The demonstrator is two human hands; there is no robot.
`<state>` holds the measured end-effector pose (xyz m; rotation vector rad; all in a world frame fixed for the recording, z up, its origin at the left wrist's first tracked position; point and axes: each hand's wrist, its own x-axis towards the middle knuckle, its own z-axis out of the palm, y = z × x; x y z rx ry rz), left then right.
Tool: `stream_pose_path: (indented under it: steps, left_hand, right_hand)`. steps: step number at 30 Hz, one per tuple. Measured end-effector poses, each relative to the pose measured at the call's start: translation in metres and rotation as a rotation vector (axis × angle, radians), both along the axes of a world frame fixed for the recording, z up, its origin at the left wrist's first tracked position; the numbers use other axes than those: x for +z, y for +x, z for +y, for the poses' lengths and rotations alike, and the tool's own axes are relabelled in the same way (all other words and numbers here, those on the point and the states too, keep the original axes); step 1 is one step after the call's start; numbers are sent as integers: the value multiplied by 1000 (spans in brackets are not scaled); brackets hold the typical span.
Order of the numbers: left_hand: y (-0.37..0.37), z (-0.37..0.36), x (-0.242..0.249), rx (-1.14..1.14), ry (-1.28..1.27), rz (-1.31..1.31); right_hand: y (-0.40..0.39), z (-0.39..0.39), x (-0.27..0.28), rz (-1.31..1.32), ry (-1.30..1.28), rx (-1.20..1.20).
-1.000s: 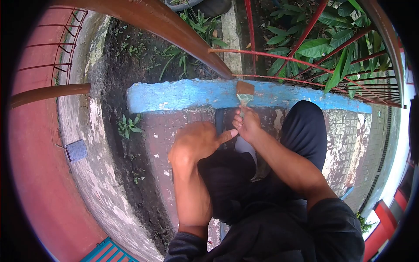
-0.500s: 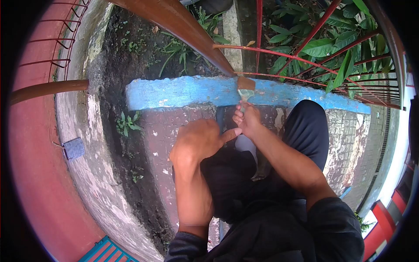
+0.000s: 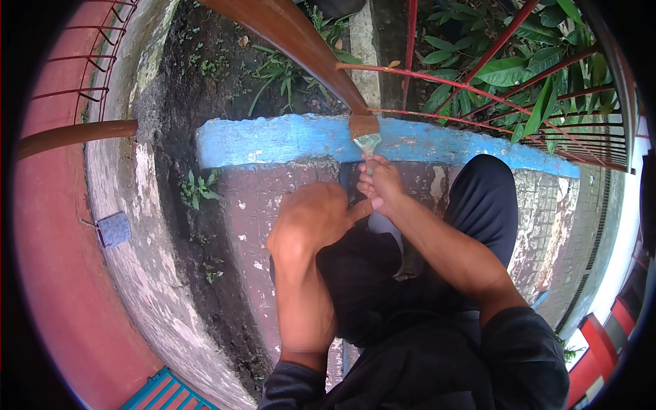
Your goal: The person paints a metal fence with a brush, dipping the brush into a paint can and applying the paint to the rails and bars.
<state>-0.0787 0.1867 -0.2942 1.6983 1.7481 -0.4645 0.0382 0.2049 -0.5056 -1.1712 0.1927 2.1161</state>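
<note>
My right hand (image 3: 381,183) is closed around the handle of a paintbrush (image 3: 367,141). The brush's brown bristles touch the blue-painted top of a low curb (image 3: 287,133), close to the foot of a brown post (image 3: 307,48). To the left, my left hand (image 3: 311,217) hangs bent at the wrist above my dark-clothed leg, back of the hand up. Its thumb stretches out toward my right wrist, apart from the other fingers, which are mostly hidden behind the knuckles. Nothing shows in that hand.
Thin red fence bars (image 3: 437,80) cross above the curb, with green leaves (image 3: 509,72) behind them. My raised knee (image 3: 482,191) is at right. Along the left runs a peeling wall (image 3: 171,294), with a small grey-blue block (image 3: 113,229) against it.
My right hand and the paintbrush have shifted slightly left and toward me along the blue curb, and the bristles have moved closer to the post's foot. My left hand has barely moved.
</note>
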Motion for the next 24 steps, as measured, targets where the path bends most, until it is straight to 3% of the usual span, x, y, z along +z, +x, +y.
stream_pose_path:
  steps: [6, 8, 15, 17, 24]
  left_hand:
    - [2, 3, 4, 7, 25, -3]
    - [7, 12, 16, 5, -134, 9]
    - [6, 2, 12, 0, -79, 29]
    - [0, -2, 2, 19, 45, -20]
    - [8, 7, 18, -10, -87, 18]
  right_hand:
    - [-4, 4, -9, -61, -35, -150]
    - [-11, 13, -20, -58, -42, -154]
    - [-3, 2, -3, -56, 22, -29]
    - [1, -3, -1, -109, 9, -52]
    - [-2, 17, -29, -98, 30, -142]
